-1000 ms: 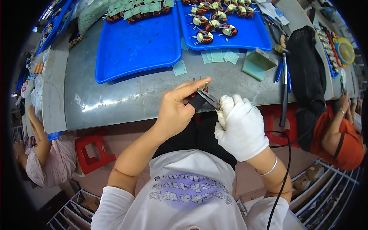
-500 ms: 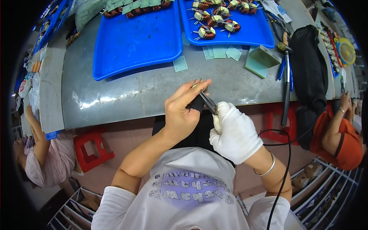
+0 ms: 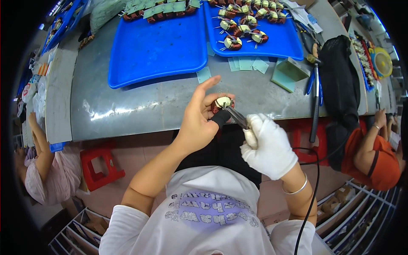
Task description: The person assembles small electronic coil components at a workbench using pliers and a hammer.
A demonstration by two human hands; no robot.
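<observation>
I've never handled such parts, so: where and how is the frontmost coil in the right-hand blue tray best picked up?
Probably pinch the coil by its rounded, wound body, coming down over the blue tray's front rim from the person's side: other coils sit close behind it. Thin wire leads stick out on its left, so that side is likely best avoided.

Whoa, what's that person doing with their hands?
The left hand holds a small reddish-and-cream coil. The white-gloved right hand grips pliers with their tips at the coil. More coils lie in the right blue tray; the left blue tray has pale green plates at its far end.
</observation>
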